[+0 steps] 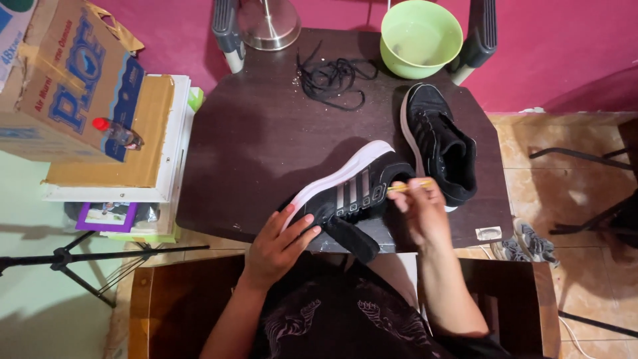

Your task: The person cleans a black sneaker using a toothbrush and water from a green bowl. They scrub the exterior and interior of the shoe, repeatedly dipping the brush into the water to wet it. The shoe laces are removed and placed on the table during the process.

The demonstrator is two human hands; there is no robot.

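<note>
brown-and-blue cardboard box (66,80), upper left

Single head-worn view, steeply downward and close over a dark table (266,153), facing the magenta wall (551,46).

Well beyond the fingers, a green bowl (421,36) and a tangle of black laces (332,78) lie at the far edge of the dark table (252,146). A metal lamp base (268,24) stands farther left. A cardboard box (70,80) sits far left, a small bottle (117,132) on it.
</note>
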